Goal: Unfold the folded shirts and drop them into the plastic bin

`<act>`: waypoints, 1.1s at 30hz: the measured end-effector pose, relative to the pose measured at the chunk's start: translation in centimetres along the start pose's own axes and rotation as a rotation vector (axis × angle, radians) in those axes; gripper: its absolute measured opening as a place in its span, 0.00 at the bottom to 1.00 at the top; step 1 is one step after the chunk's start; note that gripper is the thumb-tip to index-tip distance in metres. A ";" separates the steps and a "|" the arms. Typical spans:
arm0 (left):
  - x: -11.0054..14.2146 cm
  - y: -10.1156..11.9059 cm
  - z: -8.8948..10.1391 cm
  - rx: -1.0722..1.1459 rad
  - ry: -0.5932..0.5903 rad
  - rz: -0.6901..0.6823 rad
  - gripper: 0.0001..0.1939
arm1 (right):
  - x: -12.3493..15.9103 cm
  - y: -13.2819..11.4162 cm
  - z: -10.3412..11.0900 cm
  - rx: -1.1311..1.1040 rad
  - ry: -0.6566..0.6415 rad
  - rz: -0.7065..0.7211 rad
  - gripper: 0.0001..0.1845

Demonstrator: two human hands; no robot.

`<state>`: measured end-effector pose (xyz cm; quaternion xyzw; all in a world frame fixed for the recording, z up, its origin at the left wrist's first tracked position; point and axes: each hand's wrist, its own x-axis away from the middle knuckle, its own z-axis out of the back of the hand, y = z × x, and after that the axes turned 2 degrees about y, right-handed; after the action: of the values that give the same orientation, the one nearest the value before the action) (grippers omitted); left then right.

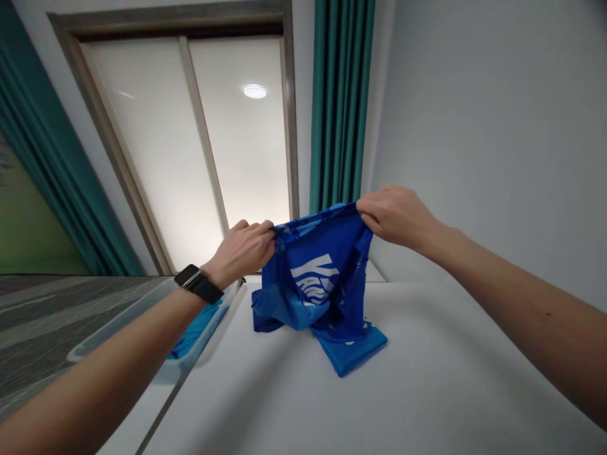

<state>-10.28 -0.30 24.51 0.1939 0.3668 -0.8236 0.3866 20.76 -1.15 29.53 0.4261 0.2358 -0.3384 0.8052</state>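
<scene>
One pale wall [493, 126] fills the right side, and below it spreads the white worktop [265, 404]. Beyond stands a door [142, 145] with frosted, brightly lit panels in a brown frame, a green curtain on either side of it, the right one [339, 95] hanging straight in folds. A dark, streaked floor [28, 316] shows at lower left. Next in size comes a clear bin [203, 346] along the worktop's left edge, partly hidden by the left forearm, with light-blue fabric [194, 332] inside.

The blue cloth [351, 278] hangs above the worktop, its top edge stretched between both hands, its lower part bunched toward the left. The left hand [244, 249] pinches one upper corner; the right hand [396, 215] is clenched on the other, a little higher. Beneath lies a folded piece [355, 357], flat on the worktop and partly covered from view; whether the two touch, I cannot tell. White lettering [315, 275] marks the hanging cloth. Smallest is the black watch [199, 284] on the left wrist.
</scene>
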 end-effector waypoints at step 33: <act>3.9 1.9 -5.1 0.411 -0.538 0.109 0.24 | 5.0 -4.6 -8.8 -0.648 -0.730 -0.108 0.14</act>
<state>-11.08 0.80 18.00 0.0628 0.0670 -0.8801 0.4658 19.82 2.63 19.11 -0.0056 0.0532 -0.4163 0.9076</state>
